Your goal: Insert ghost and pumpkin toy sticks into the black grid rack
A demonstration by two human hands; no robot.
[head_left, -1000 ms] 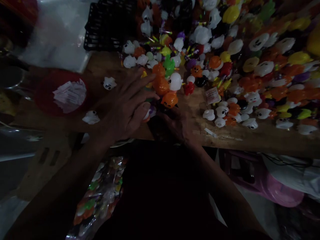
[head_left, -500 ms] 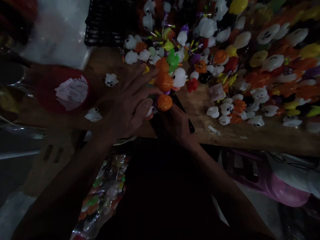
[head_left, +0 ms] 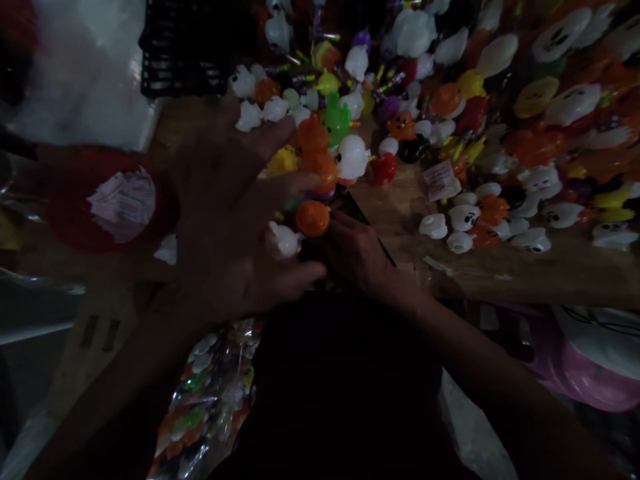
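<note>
My left hand (head_left: pixel 225 213) is spread wide above the wooden table, blurred by motion, with its fingers apart. A small white toy head (head_left: pixel 283 241) lies between its thumb and fingers; I see no grip on it. My right hand (head_left: pixel 357 253) is closed, its fingertips against a round orange pumpkin toy (head_left: pixel 313 219). Its lower fingers are lost in shadow. Just beyond stand a larger orange toy (head_left: pixel 319 157), a white ghost-like toy (head_left: pixel 352 157) and a green toy (head_left: pixel 336 117). A yellow toy (head_left: pixel 283 161) shows near my left fingers.
A red bowl (head_left: pixel 65 223) of paper slips (head_left: pixel 125 203) sits at left. Behind it are clear plastic bags (head_left: pixel 85 67) and a black crate (head_left: pixel 183 57). Piled toys (head_left: pixel 540 147) cover the right side. A bag of toys (head_left: pixel 205 393) hangs below the table edge, and a pink plastic item (head_left: pixel 590 373) stands lower right.
My left hand has opened away from the white toy and shifted left, its fingers spreading. The pumpkin toy and my right hand have moved slightly down; the pumpkin also went left.
</note>
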